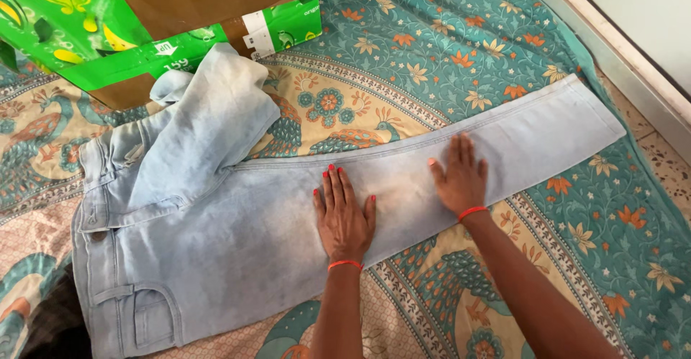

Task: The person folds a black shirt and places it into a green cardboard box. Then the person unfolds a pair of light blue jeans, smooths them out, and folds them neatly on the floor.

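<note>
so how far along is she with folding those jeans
Done: the pale jeans lie spread on the patterned sheet, with one leg doubled back toward the waistband. In hand: the left hand and right hand press flat on the straight leg. Left: that leg remains fully stretched out, not yet folded.

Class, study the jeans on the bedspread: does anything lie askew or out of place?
Yes. One leg of the jeans lies flat under the left hand and right hand; the other leg is folded up crookedly toward the cardboard box.
</note>
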